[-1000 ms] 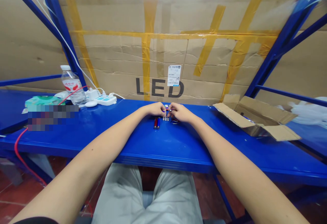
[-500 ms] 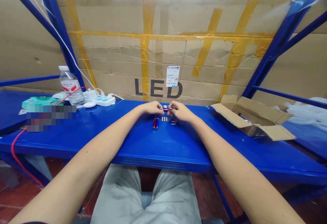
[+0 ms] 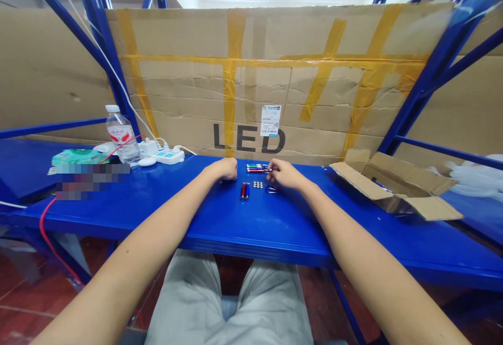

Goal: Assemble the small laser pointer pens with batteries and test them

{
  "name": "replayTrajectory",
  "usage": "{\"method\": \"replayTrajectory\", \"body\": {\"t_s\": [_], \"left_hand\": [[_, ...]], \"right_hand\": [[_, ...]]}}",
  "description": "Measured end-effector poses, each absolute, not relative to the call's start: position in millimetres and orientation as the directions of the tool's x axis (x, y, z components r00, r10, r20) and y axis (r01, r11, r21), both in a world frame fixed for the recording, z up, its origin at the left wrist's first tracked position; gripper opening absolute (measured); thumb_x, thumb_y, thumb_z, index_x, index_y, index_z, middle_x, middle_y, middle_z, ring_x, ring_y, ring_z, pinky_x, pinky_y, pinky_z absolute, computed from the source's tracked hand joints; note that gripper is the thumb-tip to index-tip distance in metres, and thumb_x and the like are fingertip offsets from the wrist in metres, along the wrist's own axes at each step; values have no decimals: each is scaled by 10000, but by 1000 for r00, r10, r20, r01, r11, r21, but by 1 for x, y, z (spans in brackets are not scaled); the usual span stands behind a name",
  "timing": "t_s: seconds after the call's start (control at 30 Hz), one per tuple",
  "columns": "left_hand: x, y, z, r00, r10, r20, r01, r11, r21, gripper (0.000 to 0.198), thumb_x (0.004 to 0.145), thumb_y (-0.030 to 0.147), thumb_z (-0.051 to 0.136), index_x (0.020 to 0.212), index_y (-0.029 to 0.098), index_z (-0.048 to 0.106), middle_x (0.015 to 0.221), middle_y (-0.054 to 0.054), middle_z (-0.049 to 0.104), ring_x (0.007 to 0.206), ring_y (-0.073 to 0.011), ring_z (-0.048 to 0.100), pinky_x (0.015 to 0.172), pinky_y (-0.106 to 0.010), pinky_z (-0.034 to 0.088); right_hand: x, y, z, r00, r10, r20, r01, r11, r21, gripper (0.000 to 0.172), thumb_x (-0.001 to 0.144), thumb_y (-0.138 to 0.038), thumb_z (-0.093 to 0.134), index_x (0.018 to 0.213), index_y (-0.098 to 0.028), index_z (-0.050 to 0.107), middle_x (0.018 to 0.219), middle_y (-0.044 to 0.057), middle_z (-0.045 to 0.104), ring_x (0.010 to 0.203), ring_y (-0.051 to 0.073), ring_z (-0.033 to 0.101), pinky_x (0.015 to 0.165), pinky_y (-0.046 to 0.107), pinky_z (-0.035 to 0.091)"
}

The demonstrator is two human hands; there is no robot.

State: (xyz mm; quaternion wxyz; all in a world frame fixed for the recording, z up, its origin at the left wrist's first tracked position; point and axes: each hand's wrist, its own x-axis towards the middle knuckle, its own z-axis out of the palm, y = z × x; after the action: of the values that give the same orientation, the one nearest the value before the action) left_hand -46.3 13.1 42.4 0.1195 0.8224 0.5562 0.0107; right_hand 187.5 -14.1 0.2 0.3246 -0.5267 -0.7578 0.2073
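My left hand (image 3: 227,170) is closed in a fist on the blue table; its fingers are turned away and whatever they hold is hidden. My right hand (image 3: 286,173) has its fingers curled in a pinch at the right end of a row of thin, shiny coloured tubes (image 3: 257,168). Whether it grips one of them is too small to make out. Nearer to me stand out two short metal cylinders (image 3: 244,191), one red and one blue, side by side. A group of small silver button cells (image 3: 258,184) sits right of them. Dark clips resembling carabiners (image 3: 272,189) lie below my right fingers.
An open cardboard box (image 3: 393,187) is on the right. To the left are a water bottle (image 3: 122,138), a white power strip (image 3: 168,156) and a green packet (image 3: 78,157). A large cardboard sheet (image 3: 188,93) closes off the back. The table's front edge (image 3: 255,250) is above my knees.
My left hand has moved left, away from the coloured tubes, and closed into a fist. My right hand stays by the tubes' right end. The camera view has shifted slightly.
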Motion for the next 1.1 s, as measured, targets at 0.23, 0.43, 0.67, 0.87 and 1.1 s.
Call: {"method": "replayTrajectory", "body": {"t_s": [0.23,0.43,0.67,0.87,1.1], "left_hand": [[-53,21,40,435,872,-226,871,-344,350,119,572,209,715,620,144,628,521,-35,599,561,-159,568,600,-274,476],[-48,9,43,441,844,-306,829,-252,499,149,589,187,727,660,143,603,621,-46,639,597,-154,609,606,-283,520],[-45,0,46,447,827,-342,801,-199,565,92,628,136,676,680,132,600,617,-39,648,589,-141,635,625,-286,539],[-47,1,46,460,796,-394,787,-159,597,98,609,127,682,676,131,611,598,-47,664,615,-160,659,676,-312,556],[-49,3,45,496,748,-441,766,-137,628,142,595,155,722,684,139,612,622,-44,680,640,-164,671,691,-318,563]], "right_hand": [[187,-16,-1,-255,943,214,641,330,-693,187,736,-38,464,826,-201,484,730,19,681,617,143,603,541,219,432],[187,-18,-1,-269,941,204,644,333,-689,235,688,-19,451,830,-204,470,718,11,677,593,143,605,523,218,426],[189,-15,-4,-278,944,179,658,323,-680,232,687,-29,455,832,-209,470,713,9,681,579,136,585,530,219,420],[189,-14,-4,-275,946,173,657,316,-684,175,737,-62,471,834,-208,480,711,15,680,572,139,580,516,218,400],[187,-22,8,-257,927,274,744,370,-556,217,681,-13,453,783,-194,514,712,14,695,665,153,593,587,223,388]]}}
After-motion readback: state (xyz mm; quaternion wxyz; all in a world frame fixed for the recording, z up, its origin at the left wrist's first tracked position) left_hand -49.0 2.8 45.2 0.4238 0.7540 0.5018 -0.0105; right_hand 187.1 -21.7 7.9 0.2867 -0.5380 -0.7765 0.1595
